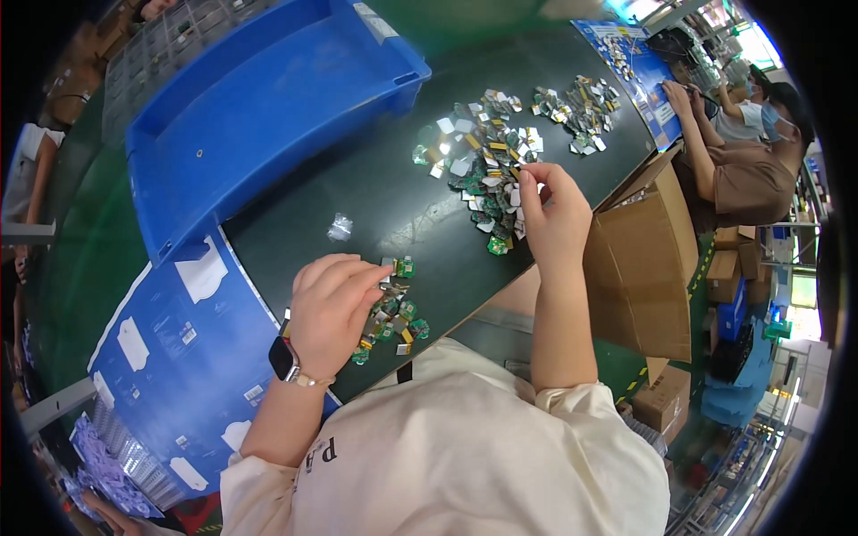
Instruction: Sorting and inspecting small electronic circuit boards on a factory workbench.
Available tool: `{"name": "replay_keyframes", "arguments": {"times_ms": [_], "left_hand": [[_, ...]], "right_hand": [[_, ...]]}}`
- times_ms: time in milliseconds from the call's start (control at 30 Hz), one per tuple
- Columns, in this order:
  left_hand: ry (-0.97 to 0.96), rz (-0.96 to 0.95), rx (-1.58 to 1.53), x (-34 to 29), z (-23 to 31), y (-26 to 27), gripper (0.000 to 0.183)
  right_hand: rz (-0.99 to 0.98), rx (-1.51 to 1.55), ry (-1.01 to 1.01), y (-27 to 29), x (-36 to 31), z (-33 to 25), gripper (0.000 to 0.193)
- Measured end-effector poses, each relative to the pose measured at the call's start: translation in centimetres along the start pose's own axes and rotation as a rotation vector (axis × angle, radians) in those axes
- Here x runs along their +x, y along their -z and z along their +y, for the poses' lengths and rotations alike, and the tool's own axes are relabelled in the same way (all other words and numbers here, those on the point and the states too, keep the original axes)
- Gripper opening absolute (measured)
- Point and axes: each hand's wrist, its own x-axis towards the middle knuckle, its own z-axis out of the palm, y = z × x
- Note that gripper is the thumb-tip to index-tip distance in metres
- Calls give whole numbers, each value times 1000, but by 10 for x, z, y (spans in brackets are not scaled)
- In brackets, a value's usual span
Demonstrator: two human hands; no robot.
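My left hand (331, 299), with a smartwatch (284, 359) on its wrist, is over a small pile of green circuit boards (407, 326) near the table's front edge. Its fingers are closed, and a small circuit board (405, 267) shows at their tips. To the right, my right hand (559, 219) is at the edge of a larger heap of small boards with white and silver parts (487, 179). Thumb and index finger pinch together there; what is between them is too small to make out. A crumpled clear piece (340, 227) lies on the dark table between the hands.
A big blue plastic bin (268, 107) stands at the far left. Another pile of small boards (581, 114) lies at the far right. An open cardboard box (639, 268) adjoins the table's right edge. Co-workers (751, 170) sit at the right beyond a blue mat (666, 116).
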Motion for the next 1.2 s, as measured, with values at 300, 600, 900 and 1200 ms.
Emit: {"name": "replay_keyframes", "arguments": {"times_ms": [300,600,900,1200], "left_hand": [[-19,26,-252,-3,3,8,16],[579,122,-1396,-20,4,-7,12],[650,157,-1710,-22,-6,-6,4],[683,289,-1539,-15,-3,0,2]], "right_hand": [[-145,461,271,-12,-26,-42,4],[-116,458,714,-34,-47,-99,19],[-104,442,806,-38,-48,-99,24],[-209,565,746,-33,-1,-108,28]]}}
